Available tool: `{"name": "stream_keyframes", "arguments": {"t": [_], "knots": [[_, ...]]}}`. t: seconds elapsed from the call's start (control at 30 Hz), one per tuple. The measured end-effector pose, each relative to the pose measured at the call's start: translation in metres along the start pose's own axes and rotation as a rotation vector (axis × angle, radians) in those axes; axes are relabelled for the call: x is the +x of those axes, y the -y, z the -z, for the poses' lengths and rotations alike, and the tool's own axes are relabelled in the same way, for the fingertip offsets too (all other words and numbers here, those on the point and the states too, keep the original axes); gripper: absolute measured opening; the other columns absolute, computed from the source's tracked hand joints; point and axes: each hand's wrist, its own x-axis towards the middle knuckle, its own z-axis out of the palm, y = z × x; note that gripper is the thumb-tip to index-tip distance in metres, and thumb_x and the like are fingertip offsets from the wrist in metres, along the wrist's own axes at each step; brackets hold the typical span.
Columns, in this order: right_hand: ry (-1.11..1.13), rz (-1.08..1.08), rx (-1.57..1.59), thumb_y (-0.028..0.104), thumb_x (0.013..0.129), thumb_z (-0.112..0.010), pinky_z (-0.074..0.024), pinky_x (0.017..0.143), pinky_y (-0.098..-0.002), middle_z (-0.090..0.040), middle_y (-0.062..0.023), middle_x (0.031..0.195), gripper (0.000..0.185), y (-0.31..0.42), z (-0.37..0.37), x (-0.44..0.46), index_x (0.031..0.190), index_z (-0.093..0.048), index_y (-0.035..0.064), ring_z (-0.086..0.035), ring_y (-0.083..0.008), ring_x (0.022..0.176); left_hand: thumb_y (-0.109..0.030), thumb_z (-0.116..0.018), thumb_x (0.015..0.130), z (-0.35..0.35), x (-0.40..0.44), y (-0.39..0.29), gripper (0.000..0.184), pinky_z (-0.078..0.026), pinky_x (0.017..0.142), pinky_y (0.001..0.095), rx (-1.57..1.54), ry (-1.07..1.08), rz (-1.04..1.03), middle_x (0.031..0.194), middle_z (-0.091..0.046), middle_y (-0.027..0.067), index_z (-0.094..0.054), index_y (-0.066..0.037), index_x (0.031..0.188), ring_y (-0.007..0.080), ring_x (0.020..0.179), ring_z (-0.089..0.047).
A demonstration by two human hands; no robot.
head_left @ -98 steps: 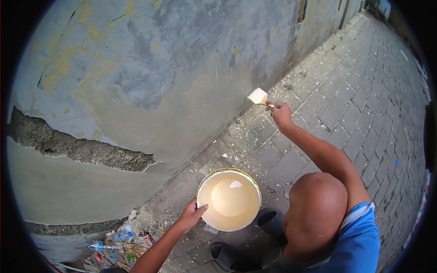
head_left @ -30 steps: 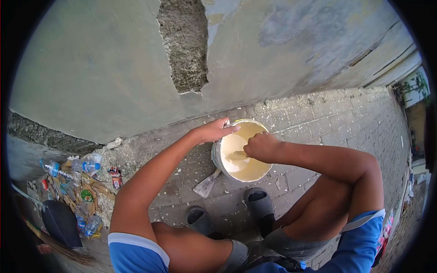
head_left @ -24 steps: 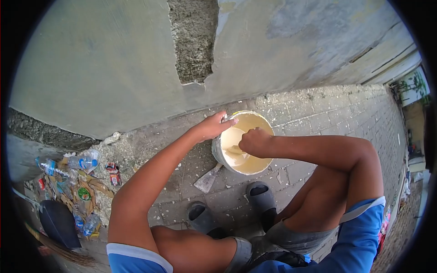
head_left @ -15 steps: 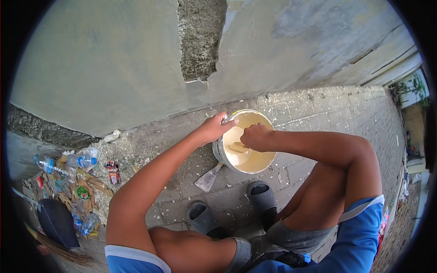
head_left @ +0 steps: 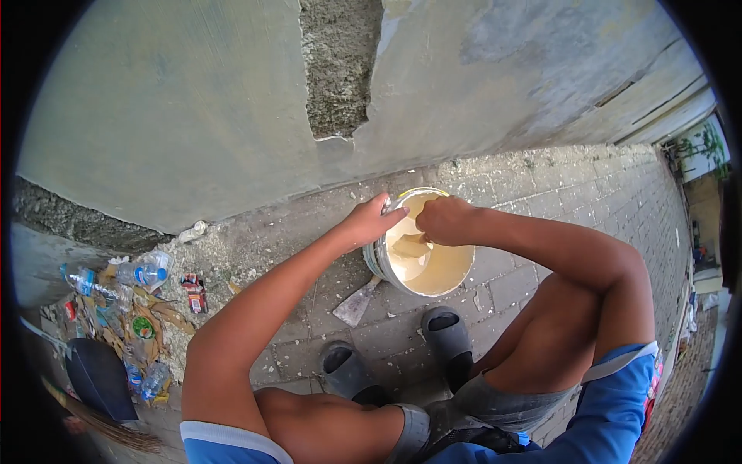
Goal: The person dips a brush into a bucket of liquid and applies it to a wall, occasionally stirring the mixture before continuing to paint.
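Note:
A bucket [head_left: 456, 272] of cream-coloured paint stands tilted on the paving between my feet and the wall. My left hand [head_left: 372, 220] grips its left rim, thumb over the edge. Inside the opening, my right hand [head_left: 446, 220] is closed round the handle of a paint brush [head_left: 411, 247], whose paint-coated head is at the paint. The handle is mostly hidden by my fingers. A flat scraper [head_left: 355, 305] lies on the ground beside the bucket, its blade toward my feet.
The grey wall [head_left: 209, 100] has a rough broken strip [head_left: 338, 69]. At the left lie plastic bottles [head_left: 141, 274], dry leaves, a red box [head_left: 194, 294], a dark rounded object [head_left: 99, 379] and broom bristles [head_left: 116, 433]. My dark sandals [head_left: 446, 332] are below the bucket. Paving runs off to the right.
Earlier my right hand held the brush against the wall's base; now the brush is inside the bucket. Since half a second ago, that hand has risen slightly and the bucket has shifted a little right.

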Motion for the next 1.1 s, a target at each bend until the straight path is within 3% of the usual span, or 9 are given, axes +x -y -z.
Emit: {"name": "stream_keyframes", "arguments": {"t": [0.17, 0.27, 0.37, 0.53, 0.6, 0.8, 0.87, 0.93, 1.1], "knots": [[-0.113, 0.008, 0.270, 0.021, 0.088, -0.069, -0.0557, 0.072, -0.0413, -0.074, -0.0156, 0.087, 0.022, -0.042, 0.021, -0.031, 0.096, -0.076, 0.0014, -0.072, -0.0276, 0.086, -0.053, -0.059, 0.095, 0.003, -0.003, 0.005, 0.089, -0.043, 0.105, 0.0388, -0.099, 0.012, 0.004, 0.136, -0.053, 0.0323, -0.030, 0.011, 0.148, 0.0317, 0.127, -0.054], [-0.056, -0.028, 0.580, 0.009, 0.085, -0.062, -0.0542, 0.068, -0.0363, -0.074, -0.0126, 0.082, 0.019, -0.064, 0.029, -0.053, 0.097, -0.076, 0.0022, -0.070, -0.0217, 0.078, -0.054, -0.060, 0.095, 0.007, -0.010, 0.006, 0.090, -0.051, 0.092, 0.0379, -0.083, 0.002, 0.070, 0.127, -0.059, 0.0302, -0.028, 0.012, 0.148, 0.0291, 0.114, -0.062], [0.027, -0.068, 0.832, -0.001, 0.081, -0.055, -0.0506, 0.067, -0.0297, -0.072, -0.0083, 0.080, 0.029, -0.083, 0.024, -0.071, 0.102, -0.075, 0.0013, -0.061, -0.0146, 0.067, -0.054, -0.060, 0.094, 0.005, -0.021, 0.008, 0.087, -0.046, 0.103, 0.0401, -0.077, -0.084, 0.075, 0.135, -0.054, 0.0345, -0.035, 0.011, 0.145, 0.0378, 0.126, -0.056], [0.102, 0.059, 1.177, 0.011, 0.096, -0.059, -0.0472, 0.069, -0.0291, -0.067, -0.0028, 0.080, 0.017, -0.116, 0.017, -0.088, 0.097, -0.069, -0.0024, -0.053, -0.0111, 0.069, -0.055, -0.057, 0.097, 0.024, -0.029, 0.006, 0.068, -0.052, 0.084, 0.0414, -0.134, 0.068, 0.067, 0.105, -0.067, 0.0274, -0.049, 0.008, 0.122, 0.0344, 0.096, -0.068], [0.125, 0.163, 1.267, 0.014, 0.100, -0.054, -0.0468, 0.073, -0.0292, -0.065, -0.0022, 0.084, 0.020, -0.123, 0.026, -0.092, 0.102, -0.066, -0.0015, -0.053, -0.0117, 0.073, -0.053, -0.055, 0.099, 0.037, -0.025, 0.017, 0.067, -0.052, 0.074, 0.0364, 0.005, 0.098, 0.032, 0.107, -0.064, 0.0236, -0.044, 0.006, 0.127, 0.0241, 0.083, -0.065], [-0.031, 0.188, 1.163, 0.013, 0.100, -0.052, -0.0493, 0.074, -0.0334, -0.065, -0.0058, 0.086, 0.021, -0.080, 0.044, -0.124, 0.114, -0.063, 0.0012, -0.058, -0.0174, 0.077, -0.039, -0.060, 0.099, 0.128, -0.100, -0.101, 0.050, -0.053, 0.085, 0.0357, 0.319, 0.268, -0.098, 0.111, -0.067, 0.0171, -0.050, 0.000, 0.129, 0.0250, 0.096, -0.067], [-0.413, 0.103, 1.001, 0.023, 0.101, -0.056, -0.0518, 0.073, -0.0374, -0.071, -0.0158, 0.089, 0.026, -0.052, 0.008, -0.121, 0.115, -0.064, 0.0033, -0.069, -0.0267, 0.078, -0.030, -0.064, 0.097, 0.161, -0.138, -0.159, 0.039, -0.053, 0.085, 0.0344, 0.252, 0.207, -0.251, 0.108, -0.068, 0.0128, -0.057, -0.003, 0.124, 0.0236, 0.096, -0.068], [-0.460, -0.109, 1.070, 0.022, 0.100, -0.059, -0.0527, 0.071, -0.0375, -0.071, -0.0137, 0.081, 0.025, -0.022, -0.013, -0.117, 0.114, -0.067, 0.0026, -0.070, -0.0270, 0.076, -0.026, -0.069, 0.094, 0.192, -0.185, -0.222, 0.038, -0.054, 0.081, 0.0333, 0.286, -0.049, -0.488, 0.106, -0.068, 0.0135, -0.059, -0.003, 0.122, 0.0236, 0.092, -0.068], [-0.603, -0.204, 1.783, 0.018, 0.103, -0.055, -0.0394, 0.053, -0.0249, -0.067, -0.0040, 0.076, 0.025, 0.029, -0.055, -0.094, 0.111, -0.066, -0.0036, -0.048, -0.0067, 0.058, -0.011, -0.068, 0.090, 0.232, -0.251, -0.317, 0.024, -0.057, 0.077, 0.0348, 0.114, -0.558, -0.942, 0.096, -0.069, 0.0150, -0.063, 0.001, 0.111, 0.0237, 0.087, -0.070]]}}
